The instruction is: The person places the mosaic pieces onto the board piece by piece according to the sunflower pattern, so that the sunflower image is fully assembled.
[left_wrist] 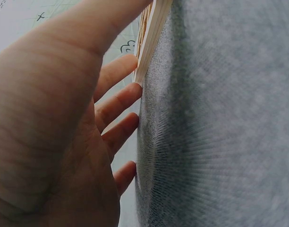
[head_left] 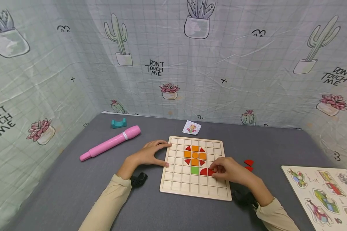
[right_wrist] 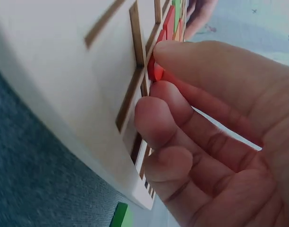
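A wooden grid board (head_left: 179, 186) lies on the table, with orange squares, an orange circle (head_left: 195, 155), small red triangles and a green square (head_left: 194, 170) in its cells. My left hand (head_left: 150, 154) touches the board's left edge with thumb and index finger spread; in the left wrist view its fingers (left_wrist: 118, 106) are fairly straight beside the edge. My right hand (head_left: 226, 170) pinches a red quarter-circle piece (head_left: 210, 172) between thumb and fingers, down at a cell. Another red quarter-circle piece (head_left: 203, 172) lies just left of it. The fingers partly hide the pinched piece.
Two loose red pieces (head_left: 249, 162) lie right of the board, and a green piece (right_wrist: 119, 215) shows beyond its edge. A pattern card (head_left: 191, 127) lies behind. A pink pen-shaped object (head_left: 110, 145) and teal stand (head_left: 119, 123) are left; a picture puzzle board (head_left: 303, 195) is right.
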`<control>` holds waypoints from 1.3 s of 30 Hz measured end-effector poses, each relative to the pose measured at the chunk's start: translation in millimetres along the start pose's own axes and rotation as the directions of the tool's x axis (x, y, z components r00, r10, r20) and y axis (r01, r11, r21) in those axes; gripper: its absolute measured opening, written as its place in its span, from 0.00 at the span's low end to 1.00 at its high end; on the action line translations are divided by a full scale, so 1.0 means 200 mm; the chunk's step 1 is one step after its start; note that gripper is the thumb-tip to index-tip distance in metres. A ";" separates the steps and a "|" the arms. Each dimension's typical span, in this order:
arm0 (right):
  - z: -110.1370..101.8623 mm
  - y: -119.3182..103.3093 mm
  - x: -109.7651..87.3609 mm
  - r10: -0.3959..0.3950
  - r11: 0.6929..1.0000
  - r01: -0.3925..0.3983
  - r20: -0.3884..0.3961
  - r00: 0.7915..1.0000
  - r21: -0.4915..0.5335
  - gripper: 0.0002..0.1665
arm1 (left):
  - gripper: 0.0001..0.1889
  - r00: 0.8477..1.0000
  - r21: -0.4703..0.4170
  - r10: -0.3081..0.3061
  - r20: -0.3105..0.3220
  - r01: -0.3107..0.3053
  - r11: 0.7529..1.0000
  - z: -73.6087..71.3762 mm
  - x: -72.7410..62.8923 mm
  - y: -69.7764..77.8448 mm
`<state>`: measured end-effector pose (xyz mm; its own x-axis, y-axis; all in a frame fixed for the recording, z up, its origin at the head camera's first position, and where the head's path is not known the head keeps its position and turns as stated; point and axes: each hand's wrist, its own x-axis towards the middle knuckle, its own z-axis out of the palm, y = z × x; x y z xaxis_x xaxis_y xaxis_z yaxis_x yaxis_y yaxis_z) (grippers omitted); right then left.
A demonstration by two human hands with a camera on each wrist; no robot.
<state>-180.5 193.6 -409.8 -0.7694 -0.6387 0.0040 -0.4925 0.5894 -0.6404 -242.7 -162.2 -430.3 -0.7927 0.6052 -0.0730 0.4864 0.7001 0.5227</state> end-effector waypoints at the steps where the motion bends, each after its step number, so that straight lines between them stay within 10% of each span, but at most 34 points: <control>1: 0.00 0.00 0.00 -0.006 1.000 0.006 -0.001 1.000 0.002 0.09 | 0.43 1.000 0.001 -0.001 -0.001 0.001 1.000 0.00 0.00 0.00; 22: -0.19 0.16 -0.16 -0.001 0.998 -0.007 -0.141 0.990 -0.059 0.07 | 0.43 1.000 -0.004 0.001 -0.004 -0.001 1.000 0.00 0.00 -0.01; 39: -0.23 0.21 -0.20 0.110 0.994 -0.110 -0.014 0.994 -0.026 0.10 | 0.43 1.000 0.003 0.002 -0.005 -0.002 1.000 0.00 0.00 0.00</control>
<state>-188.6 265.6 -401.4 -0.8245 -0.5630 -0.0557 -0.4152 0.6690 -0.6165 -241.9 -162.6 -430.5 -0.7933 0.6051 -0.0679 0.4891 0.6997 0.5208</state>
